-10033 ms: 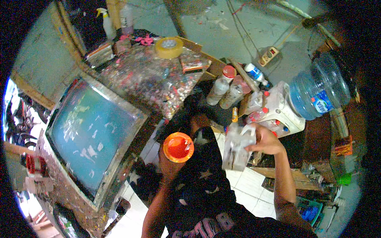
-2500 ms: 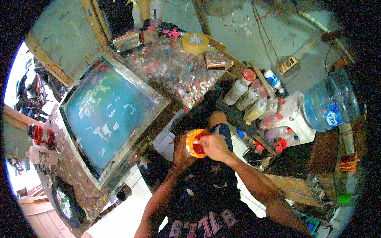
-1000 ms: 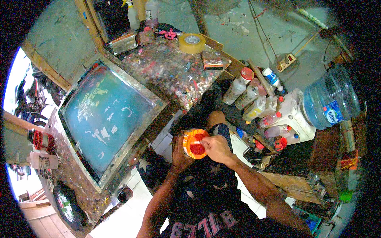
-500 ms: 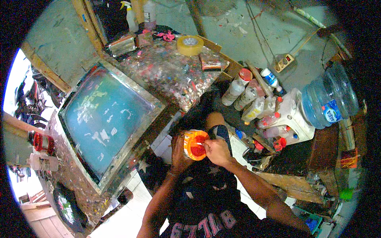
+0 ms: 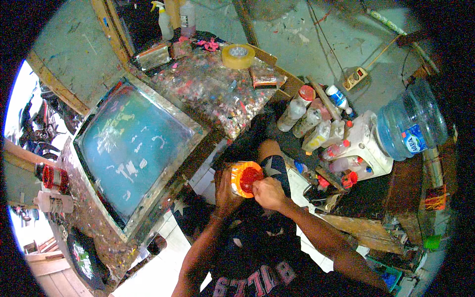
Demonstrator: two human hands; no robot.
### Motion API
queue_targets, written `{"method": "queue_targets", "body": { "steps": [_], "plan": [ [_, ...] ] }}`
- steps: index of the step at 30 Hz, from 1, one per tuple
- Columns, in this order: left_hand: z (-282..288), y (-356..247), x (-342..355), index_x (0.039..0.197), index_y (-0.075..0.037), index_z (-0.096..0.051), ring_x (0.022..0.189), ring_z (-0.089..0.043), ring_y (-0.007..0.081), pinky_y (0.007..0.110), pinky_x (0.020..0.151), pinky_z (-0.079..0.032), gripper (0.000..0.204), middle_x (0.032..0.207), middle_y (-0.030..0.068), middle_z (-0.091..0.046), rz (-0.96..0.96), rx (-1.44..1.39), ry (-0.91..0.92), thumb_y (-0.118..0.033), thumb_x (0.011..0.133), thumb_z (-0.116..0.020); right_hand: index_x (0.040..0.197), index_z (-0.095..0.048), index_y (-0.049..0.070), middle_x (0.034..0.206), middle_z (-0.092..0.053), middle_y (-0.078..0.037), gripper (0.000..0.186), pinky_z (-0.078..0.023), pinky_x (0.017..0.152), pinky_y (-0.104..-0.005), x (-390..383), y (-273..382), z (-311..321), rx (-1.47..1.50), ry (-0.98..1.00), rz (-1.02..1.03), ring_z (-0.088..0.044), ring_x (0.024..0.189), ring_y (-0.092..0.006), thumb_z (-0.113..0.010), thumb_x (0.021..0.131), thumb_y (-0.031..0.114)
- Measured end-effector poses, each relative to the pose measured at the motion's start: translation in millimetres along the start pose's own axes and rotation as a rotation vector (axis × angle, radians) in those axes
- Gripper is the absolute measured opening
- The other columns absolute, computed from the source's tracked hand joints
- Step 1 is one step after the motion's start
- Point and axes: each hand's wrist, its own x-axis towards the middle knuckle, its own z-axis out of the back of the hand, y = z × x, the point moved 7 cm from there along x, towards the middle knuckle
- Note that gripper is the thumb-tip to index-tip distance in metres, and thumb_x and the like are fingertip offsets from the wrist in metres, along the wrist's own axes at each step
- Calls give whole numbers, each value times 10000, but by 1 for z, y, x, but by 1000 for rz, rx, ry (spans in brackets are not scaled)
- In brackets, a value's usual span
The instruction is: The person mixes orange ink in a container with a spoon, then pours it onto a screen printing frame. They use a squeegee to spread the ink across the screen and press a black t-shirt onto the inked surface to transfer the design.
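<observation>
In front of my body, my left hand (image 5: 226, 192) is wrapped round the side of an orange-and-white tub (image 5: 238, 171). Its open mouth faces up and shows thick red ink or paste (image 5: 251, 174) inside. At the right side of that mouth, my right hand (image 5: 271, 194) is closed, its fingertips over the rim. Whatever it grips is hidden by the fingers and the paste. To the left, a wooden-framed printing screen (image 5: 131, 153) with blue-green mesh lies tilted on the paint-stained bench.
A roll of yellowish tape (image 5: 238, 58) and a squeegee (image 5: 264, 79) lie on the spattered table (image 5: 198, 84). Several bottles (image 5: 292, 115) and a large blue water jug (image 5: 413, 121) stand at right. A red-lidded jar (image 5: 53, 177) sits at far left.
My right hand has shifted slightly down and left at the tub's mouth. The pale piece seen by its fingers before is now hidden. My left hand keeps its hold.
</observation>
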Motion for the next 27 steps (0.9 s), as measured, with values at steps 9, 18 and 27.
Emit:
{"method": "queue_targets", "body": {
  "steps": [9, 18, 27],
  "plan": [
    [-2, -6, -1, 1373, -15, -451, 1263, -512, 405, 493, 1086, -386, 826, 1337, 211, -549, -50, -47, 75, -300, 710, -855, 779, -677, 41, 769, -683, -207, 216, -551, 705, -550, 0, 1, 3, -32, 6, -24, -678, 725, -419, -593, 883, 211],
    [-5, -8, 8, 1335, -7, -498, 1202, -550, 402, 491, 1037, -432, 753, 1299, 205, -568, -96, -70, 87, -278, 725, -846, 746, -656, 47, 733, -652, -213, 205, -520, 672, -526, -3, 4, 17, 16, -244, 46, -653, 723, -430, -604, 885, 188],
    [-4, 1, -8, 1417, 35, -383, 1280, -500, 452, 520, 1099, -396, 908, 1385, 254, -512, -78, -26, 29, -299, 721, -862, 842, -705, 54, 793, -685, -224, 209, -541, 728, -529, -2, -1, -8, -246, 195, -40, -674, 749, -426, -604, 892, 229]
  ]
}}
